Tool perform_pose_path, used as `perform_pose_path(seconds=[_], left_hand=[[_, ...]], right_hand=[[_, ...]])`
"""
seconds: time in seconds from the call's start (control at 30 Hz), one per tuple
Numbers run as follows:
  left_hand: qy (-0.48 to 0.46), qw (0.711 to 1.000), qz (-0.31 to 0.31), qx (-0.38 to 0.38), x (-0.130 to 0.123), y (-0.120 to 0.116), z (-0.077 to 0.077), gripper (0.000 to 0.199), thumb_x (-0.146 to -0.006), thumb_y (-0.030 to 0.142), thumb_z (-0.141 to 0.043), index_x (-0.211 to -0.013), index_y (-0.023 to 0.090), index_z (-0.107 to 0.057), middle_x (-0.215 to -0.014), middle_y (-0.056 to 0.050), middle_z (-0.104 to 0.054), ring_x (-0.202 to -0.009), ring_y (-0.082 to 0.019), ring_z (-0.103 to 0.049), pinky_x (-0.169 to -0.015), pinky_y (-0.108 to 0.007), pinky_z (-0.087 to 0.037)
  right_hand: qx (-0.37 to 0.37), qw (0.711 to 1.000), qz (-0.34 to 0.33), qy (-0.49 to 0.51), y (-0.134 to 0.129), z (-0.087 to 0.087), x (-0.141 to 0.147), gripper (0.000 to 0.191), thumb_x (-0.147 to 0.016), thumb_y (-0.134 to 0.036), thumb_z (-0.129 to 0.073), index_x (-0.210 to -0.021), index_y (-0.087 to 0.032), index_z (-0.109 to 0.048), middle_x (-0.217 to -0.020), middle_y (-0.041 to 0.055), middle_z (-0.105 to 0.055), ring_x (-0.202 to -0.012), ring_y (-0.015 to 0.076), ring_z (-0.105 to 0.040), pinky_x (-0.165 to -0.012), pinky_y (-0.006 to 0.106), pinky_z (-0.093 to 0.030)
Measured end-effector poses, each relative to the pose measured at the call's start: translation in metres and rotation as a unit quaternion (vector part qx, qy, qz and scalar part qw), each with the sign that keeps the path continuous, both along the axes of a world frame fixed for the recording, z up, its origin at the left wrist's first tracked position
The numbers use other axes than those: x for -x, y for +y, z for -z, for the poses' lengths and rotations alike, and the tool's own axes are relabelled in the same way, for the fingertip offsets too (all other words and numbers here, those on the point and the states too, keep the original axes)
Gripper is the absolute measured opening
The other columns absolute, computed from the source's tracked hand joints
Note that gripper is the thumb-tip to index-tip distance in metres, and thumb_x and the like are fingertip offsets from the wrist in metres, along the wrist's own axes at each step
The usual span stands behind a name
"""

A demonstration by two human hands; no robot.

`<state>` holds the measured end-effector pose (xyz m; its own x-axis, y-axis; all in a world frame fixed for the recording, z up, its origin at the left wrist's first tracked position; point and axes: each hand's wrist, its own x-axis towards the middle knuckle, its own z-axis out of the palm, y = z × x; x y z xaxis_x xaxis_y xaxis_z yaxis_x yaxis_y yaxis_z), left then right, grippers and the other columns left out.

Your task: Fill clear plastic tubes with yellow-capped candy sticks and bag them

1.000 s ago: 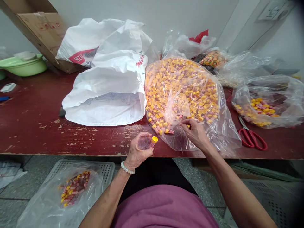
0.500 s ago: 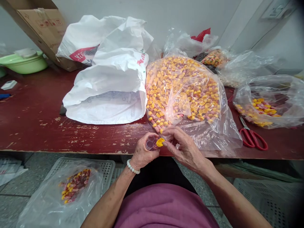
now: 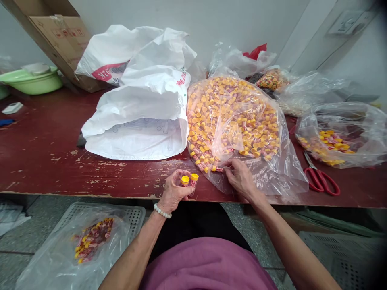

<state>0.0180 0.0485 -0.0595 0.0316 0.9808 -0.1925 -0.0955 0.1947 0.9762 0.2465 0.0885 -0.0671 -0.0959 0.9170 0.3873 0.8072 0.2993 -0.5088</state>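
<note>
Near the table's front edge, my left hand point(image 3: 176, 188) is closed around small clear tubes, two of them with yellow caps point(image 3: 194, 177) facing up. To its right, my right hand point(image 3: 238, 175) pinches the end of a small red-labelled tube point(image 3: 218, 169) whose yellow cap points left. That tube lies at the front edge of a big pile of yellow-capped tubes point(image 3: 229, 108) in a clear plastic bag point(image 3: 292, 161). Left of the pile, a large white sack point(image 3: 136, 139) lies with its mouth open toward me.
Red-handled scissors point(image 3: 322, 181) lie on the red table point(image 3: 39, 161), beside a clear bag of capped tubes point(image 3: 335, 145). A green basin point(image 3: 39, 82) and cardboard box point(image 3: 60, 40) stand back left. Below the table, another bag point(image 3: 54, 257) rests on a white crate point(image 3: 136, 213).
My right hand has moved right, from the yellow cap at my left hand to a tube at the pile's edge. My left hand has shifted slightly left and now shows two capped tubes.
</note>
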Motion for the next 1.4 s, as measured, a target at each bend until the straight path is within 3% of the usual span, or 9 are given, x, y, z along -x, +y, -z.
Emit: perform_pose_path(seconds=[0.27,0.43,0.53,0.63,0.77,0.93,1.07,1.17,1.4], left_hand=[[-0.068,0.997,0.029,0.025,-0.006,-0.003,0.002,0.045,-0.055,0.015,-0.074,-0.094,0.017,-0.053,-0.074,0.004,-0.059,-0.044,-0.005,-0.049,-0.034,-0.017,-0.043],[-0.021,0.997,0.071,0.005,-0.010,-0.007,-0.011,0.043,-0.054,0.016,-0.074,-0.092,0.016,-0.053,-0.085,0.001,-0.060,-0.051,-0.006,-0.051,-0.036,-0.016,-0.042],[-0.013,0.994,0.111,-0.016,-0.019,-0.007,-0.018,0.039,-0.055,0.013,-0.072,-0.089,0.015,-0.053,-0.081,0.000,-0.060,-0.061,-0.010,-0.056,-0.047,-0.018,-0.046],[0.009,0.989,0.141,-0.049,-0.027,-0.007,-0.022,0.036,-0.054,0.010,-0.071,-0.086,0.013,-0.054,-0.081,-0.002,-0.061,-0.070,-0.012,-0.058,-0.061,-0.022,-0.048],[0.030,0.985,0.156,-0.065,-0.028,-0.008,-0.022,0.033,-0.055,0.009,-0.070,-0.084,0.013,-0.054,-0.075,0.001,-0.059,-0.065,-0.010,-0.055,-0.060,-0.021,-0.046],[-0.008,0.989,0.146,0.019,-0.014,-0.011,-0.016,0.040,-0.058,0.018,-0.073,-0.090,0.015,-0.050,-0.070,0.003,-0.058,-0.051,-0.007,-0.050,-0.038,-0.016,-0.040],[-0.040,0.996,0.073,0.035,0.006,-0.008,-0.004,0.046,-0.055,0.016,-0.076,-0.092,0.016,-0.049,-0.074,0.002,-0.062,-0.053,-0.009,-0.053,-0.036,-0.016,-0.041],[-0.052,0.998,0.005,0.036,0.021,-0.006,0.002,0.051,-0.053,0.017,-0.077,-0.095,0.017,-0.048,-0.074,0.003,-0.062,-0.051,-0.009,-0.054,-0.035,-0.017,-0.041],[-0.049,0.998,0.011,0.034,0.017,-0.009,0.002,0.048,-0.053,0.018,-0.077,-0.091,0.017,-0.048,-0.074,0.004,-0.062,-0.056,-0.010,-0.056,-0.036,-0.016,-0.042]], right_hand=[[0.034,0.982,-0.035,-0.181,0.007,0.007,0.023,0.022,-0.086,-0.023,-0.048,-0.104,-0.014,-0.057,-0.092,0.0138,-0.061,-0.087,0.0258,-0.054,-0.075,0.035,-0.043],[0.077,0.994,-0.051,0.064,-0.012,-0.019,0.020,0.019,-0.089,-0.031,-0.045,-0.098,-0.018,-0.056,-0.086,0.0055,-0.060,-0.076,0.0179,-0.056,-0.067,0.029,-0.043],[0.118,0.954,-0.100,0.259,-0.028,-0.039,0.029,0.020,-0.090,-0.038,-0.046,-0.097,-0.020,-0.051,-0.082,0.0008,-0.059,-0.068,0.0128,-0.055,-0.062,0.025,-0.044],[0.110,0.948,-0.129,0.268,-0.038,-0.048,0.040,0.016,-0.089,-0.036,-0.049,-0.094,-0.021,-0.051,-0.082,0.0004,-0.058,-0.069,0.0120,-0.054,-0.065,0.026,-0.045],[0.069,0.966,-0.193,0.156,-0.044,-0.046,0.042,0.015,-0.090,-0.032,-0.048,-0.092,-0.022,-0.058,-0.099,0.0051,-0.058,-0.095,0.0173,-0.054,-0.087,0.036,-0.043],[0.072,0.959,-0.244,0.121,-0.051,-0.036,0.039,0.028,-0.086,-0.038,-0.055,-0.111,-0.026,-0.059,-0.135,0.0076,-0.041,-0.124,0.0235,-0.039,-0.101,0.044,-0.035],[0.033,0.975,-0.080,0.207,-0.034,-0.017,0.018,0.024,-0.092,-0.032,-0.042,-0.107,-0.023,-0.059,-0.116,0.0078,-0.055,-0.107,0.0191,-0.053,-0.091,0.038,-0.044],[0.011,0.991,0.038,0.126,-0.009,0.003,-0.002,0.020,-0.088,-0.027,-0.045,-0.093,-0.019,-0.062,-0.090,0.0063,-0.060,-0.086,0.0194,-0.057,-0.081,0.038,-0.046],[0.017,0.997,-0.004,-0.080,0.029,0.015,0.011,0.032,-0.077,-0.022,-0.054,-0.108,-0.017,-0.059,-0.111,0.0132,-0.053,-0.104,0.0276,-0.048,-0.083,0.040,-0.044]])
